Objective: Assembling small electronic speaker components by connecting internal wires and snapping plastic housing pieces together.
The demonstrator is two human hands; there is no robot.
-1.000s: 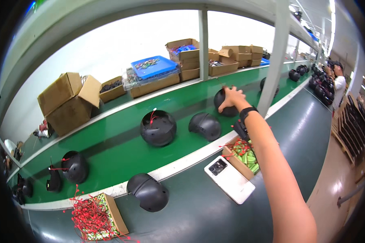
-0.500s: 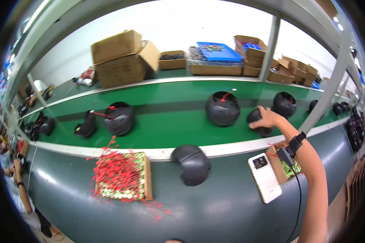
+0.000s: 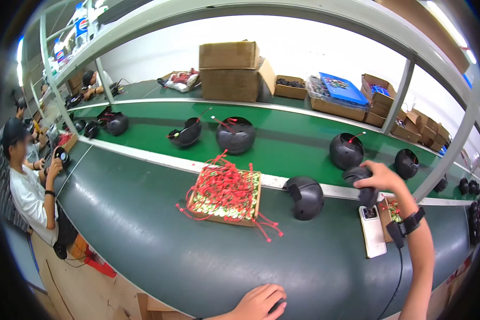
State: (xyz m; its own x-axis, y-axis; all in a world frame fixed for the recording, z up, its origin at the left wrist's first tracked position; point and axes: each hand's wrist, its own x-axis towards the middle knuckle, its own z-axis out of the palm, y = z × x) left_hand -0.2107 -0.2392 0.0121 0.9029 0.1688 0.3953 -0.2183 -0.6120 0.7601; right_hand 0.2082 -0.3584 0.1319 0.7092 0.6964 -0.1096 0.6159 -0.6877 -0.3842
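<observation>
My right hand (image 3: pixel 377 178) is closed on a black curved plastic shell (image 3: pixel 364 186), raised at the near rim of the green conveyor belt. My left hand (image 3: pixel 260 303) rests at the near table edge, fingers curled round something small and dark that I cannot make out. Left of the held shell, another black shell (image 3: pixel 307 199) with a cut-out lies on the dark table. Farther left is a cardboard box (image 3: pixel 256 205) heaped with red-wired round parts (image 3: pixel 224 192). A white phone (image 3: pixel 374 237) lies below my right hand, beside a smaller parts box (image 3: pixel 390 214).
Along the green belt (image 3: pixel 293 141) sit several black round housings (image 3: pixel 234 136), some with red wires. Metal frame posts (image 3: pixel 448 144) rise at the right. Behind the belt stand cardboard boxes (image 3: pixel 228 85) and a blue tray (image 3: pixel 342 88). A co-worker (image 3: pixel 34 197) is at the left.
My right hand has lifted the black shell off the belt and brought it nearer. My left hand has come farther into view at the table edge. The view has swung left.
</observation>
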